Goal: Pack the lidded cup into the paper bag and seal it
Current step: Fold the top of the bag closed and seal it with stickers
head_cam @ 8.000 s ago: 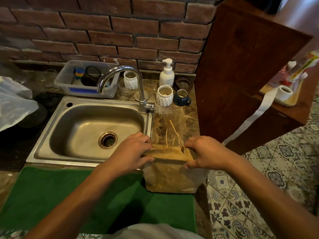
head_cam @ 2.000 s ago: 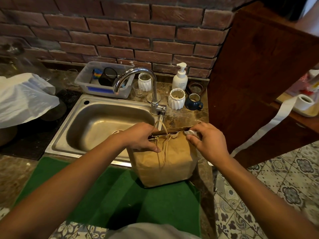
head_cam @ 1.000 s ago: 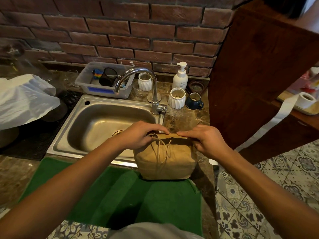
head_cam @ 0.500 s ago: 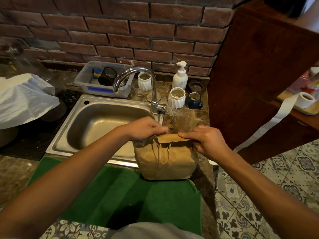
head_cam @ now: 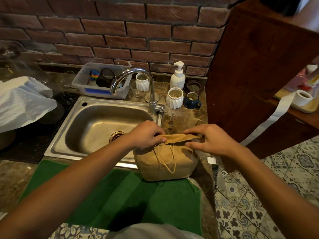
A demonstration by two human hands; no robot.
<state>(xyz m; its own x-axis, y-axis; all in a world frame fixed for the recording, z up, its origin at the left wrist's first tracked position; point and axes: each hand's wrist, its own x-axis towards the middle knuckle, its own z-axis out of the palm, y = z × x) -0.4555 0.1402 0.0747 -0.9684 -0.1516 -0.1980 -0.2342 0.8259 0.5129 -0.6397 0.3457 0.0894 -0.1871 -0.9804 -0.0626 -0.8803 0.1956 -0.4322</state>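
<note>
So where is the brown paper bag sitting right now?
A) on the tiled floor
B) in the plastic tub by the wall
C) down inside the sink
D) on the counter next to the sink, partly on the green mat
D: the paper bag stands beside the sink with its near edge on the green mat, and both hands pinch its folded top.

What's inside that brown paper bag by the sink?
Nothing inside shows. The paper bag has its top folded flat, pinched by the left hand and right hand. Only its twine handles hang outside. Any contents are covered.
</note>
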